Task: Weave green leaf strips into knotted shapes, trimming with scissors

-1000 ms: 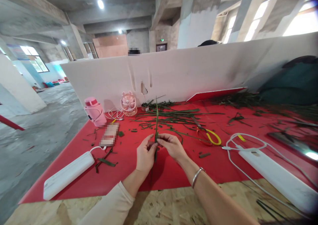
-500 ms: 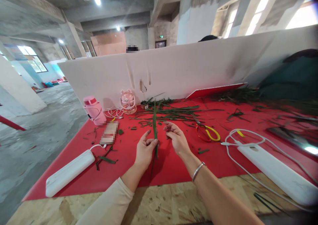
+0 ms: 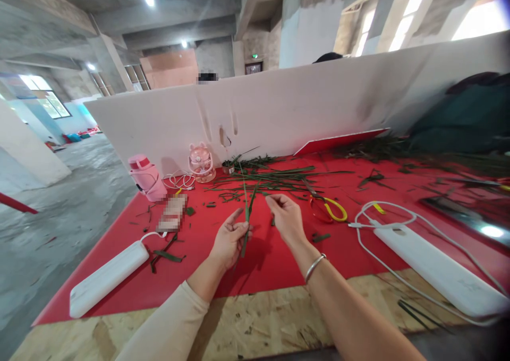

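My left hand (image 3: 231, 238) pinches narrow green leaf strips (image 3: 247, 212) between thumb and fingers. The strips stand nearly upright, with their upper ends fanned apart and a lower end hanging below the hand. Just to the right is my right hand (image 3: 285, 215), its thumb and fingertips pressed together. Bits of green show close to those fingertips, but what they grip, if anything, cannot be made out. Scissors (image 3: 335, 210) with red and yellow handles lie beyond the right hand. Behind both hands, a loose pile of long green strips (image 3: 274, 179) is spread over the red table covering (image 3: 191, 276).
A white power bank (image 3: 109, 278) and a blurred-out phone (image 3: 172, 213) lie left. Pink bottle (image 3: 146, 177) and pink clear jug (image 3: 202, 163) stand behind. Right are another white power bank (image 3: 438, 270), its cable, and a dark phone (image 3: 462, 220). A white board (image 3: 279, 106) borders the back.
The strips in my left hand have spread apart at the top. My right hand's fingers have closed from a looser curl into a pinch. The whole view has shifted slightly.
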`<move>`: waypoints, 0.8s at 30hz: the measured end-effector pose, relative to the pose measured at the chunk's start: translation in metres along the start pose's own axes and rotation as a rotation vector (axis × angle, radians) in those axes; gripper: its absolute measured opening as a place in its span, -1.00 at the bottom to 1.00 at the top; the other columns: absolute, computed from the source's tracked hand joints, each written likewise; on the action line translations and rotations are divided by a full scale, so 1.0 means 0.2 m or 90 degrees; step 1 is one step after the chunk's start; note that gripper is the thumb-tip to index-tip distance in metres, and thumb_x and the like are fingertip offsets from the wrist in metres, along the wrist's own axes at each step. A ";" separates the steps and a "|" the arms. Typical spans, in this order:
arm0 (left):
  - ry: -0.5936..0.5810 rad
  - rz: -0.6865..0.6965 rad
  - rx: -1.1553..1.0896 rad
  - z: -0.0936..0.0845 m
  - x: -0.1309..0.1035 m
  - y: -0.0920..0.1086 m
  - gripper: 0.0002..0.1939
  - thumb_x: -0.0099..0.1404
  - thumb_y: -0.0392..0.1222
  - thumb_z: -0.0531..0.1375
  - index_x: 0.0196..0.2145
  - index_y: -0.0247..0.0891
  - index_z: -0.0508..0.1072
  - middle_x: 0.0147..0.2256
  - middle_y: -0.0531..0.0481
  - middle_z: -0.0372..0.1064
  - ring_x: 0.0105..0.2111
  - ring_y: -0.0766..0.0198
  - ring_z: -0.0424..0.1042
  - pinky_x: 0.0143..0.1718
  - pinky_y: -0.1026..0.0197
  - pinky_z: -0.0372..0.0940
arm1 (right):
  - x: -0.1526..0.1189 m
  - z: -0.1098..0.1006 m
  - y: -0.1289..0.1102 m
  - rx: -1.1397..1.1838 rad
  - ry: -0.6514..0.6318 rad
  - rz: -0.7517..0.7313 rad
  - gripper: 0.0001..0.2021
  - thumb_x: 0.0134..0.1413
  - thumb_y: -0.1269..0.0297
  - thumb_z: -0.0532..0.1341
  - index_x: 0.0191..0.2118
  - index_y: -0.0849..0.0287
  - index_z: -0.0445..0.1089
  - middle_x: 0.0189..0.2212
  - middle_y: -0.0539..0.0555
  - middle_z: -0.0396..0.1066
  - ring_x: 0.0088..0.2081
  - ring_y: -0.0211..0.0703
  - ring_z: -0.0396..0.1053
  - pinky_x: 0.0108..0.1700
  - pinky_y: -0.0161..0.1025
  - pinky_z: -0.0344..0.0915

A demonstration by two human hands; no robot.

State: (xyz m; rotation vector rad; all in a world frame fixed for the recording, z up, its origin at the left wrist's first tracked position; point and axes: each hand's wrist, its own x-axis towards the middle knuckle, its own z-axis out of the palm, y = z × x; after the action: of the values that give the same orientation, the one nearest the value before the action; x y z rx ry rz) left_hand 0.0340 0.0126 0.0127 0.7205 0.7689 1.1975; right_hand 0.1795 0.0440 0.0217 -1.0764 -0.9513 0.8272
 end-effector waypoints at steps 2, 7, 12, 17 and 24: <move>0.032 0.005 -0.006 -0.01 0.01 0.00 -0.19 -0.14 -0.28 0.36 0.08 -0.38 0.16 -0.59 0.04 0.42 -0.64 0.42 0.34 -0.56 0.40 0.22 | 0.03 -0.03 0.02 0.091 0.092 0.101 -0.77 -0.25 0.13 0.27 -0.53 0.18 0.29 -0.74 -0.15 0.13 -0.70 -0.39 0.05 -0.66 -0.38 0.00; 0.119 0.047 -0.016 -0.04 0.06 -0.01 -0.28 -0.10 -0.29 0.33 0.04 -0.38 0.21 -0.57 0.04 0.43 -0.59 0.41 0.39 -0.53 0.42 0.25 | 0.10 -0.09 0.08 0.079 0.159 0.202 -0.77 -0.23 0.12 0.22 -0.49 0.16 0.24 -0.68 -0.09 0.20 -0.69 -0.33 0.11 -0.66 -0.33 0.08; 0.143 0.103 0.094 -0.06 0.06 -0.02 -0.28 -0.12 -0.20 0.34 0.02 -0.39 0.26 -0.57 0.06 0.43 -0.55 0.39 0.39 -0.48 0.38 0.26 | 0.07 -0.05 0.08 -0.136 0.130 -0.021 -0.44 -0.30 0.28 0.28 -0.04 0.16 0.24 -0.18 0.13 0.34 -0.21 -0.10 0.29 -0.29 -0.22 0.26; 0.120 0.224 0.354 -0.06 0.02 -0.03 -0.37 0.00 -0.16 0.27 0.04 -0.36 0.26 -0.54 0.07 0.44 -0.55 0.41 0.35 -0.44 0.37 0.23 | -0.08 0.04 0.02 -0.191 -0.130 -0.167 -0.69 -0.05 0.16 0.16 -0.17 0.18 0.39 -0.36 0.08 0.32 -0.36 -0.20 0.26 -0.34 -0.28 0.24; 0.073 0.329 0.557 -0.06 0.00 -0.05 -0.49 0.11 -0.18 0.17 0.04 -0.28 0.27 -0.49 0.04 0.46 -0.53 0.38 0.35 -0.38 0.33 0.25 | -0.14 0.09 -0.04 -0.051 -0.195 -0.042 -0.59 -0.11 0.18 0.23 -0.10 0.16 0.19 -0.66 -0.16 0.16 -0.63 -0.36 0.09 -0.58 -0.37 0.04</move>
State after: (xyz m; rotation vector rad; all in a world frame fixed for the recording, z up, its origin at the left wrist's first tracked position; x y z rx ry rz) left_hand 0.0289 0.0114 -0.0022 1.6547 1.2715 1.3505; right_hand 0.1539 0.0228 0.0257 -0.9973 -1.2789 0.9226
